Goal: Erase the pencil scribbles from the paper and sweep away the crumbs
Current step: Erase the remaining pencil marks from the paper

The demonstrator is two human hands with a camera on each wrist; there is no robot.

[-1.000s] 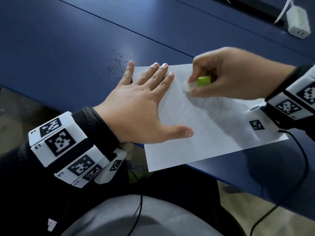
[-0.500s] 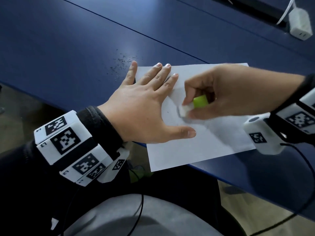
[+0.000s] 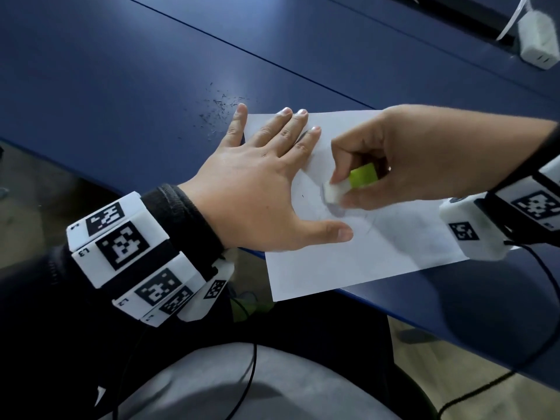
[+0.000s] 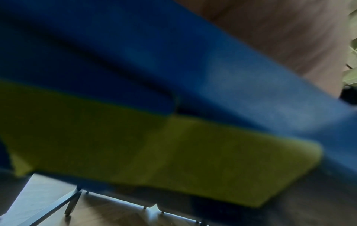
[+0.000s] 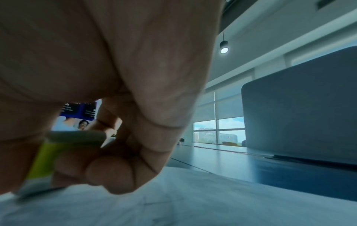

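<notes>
On the dark blue table (image 3: 127, 86), the white sheet of paper (image 3: 357, 259) overhangs the near edge, pinned by the flat, spread left hand (image 3: 260, 189), while the right hand (image 3: 415, 159) pinches a white eraser in a green sleeve (image 3: 348, 184) onto it, dark crumbs (image 3: 218, 109) beyond its far-left corner, a white charger (image 3: 536, 37) well beyond.

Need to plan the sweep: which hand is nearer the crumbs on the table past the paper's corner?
Left. The left hand lies flat on the paper, its little finger just beside the crumbs. The right hand rubs the eraser mid-sheet, farther off.
</notes>
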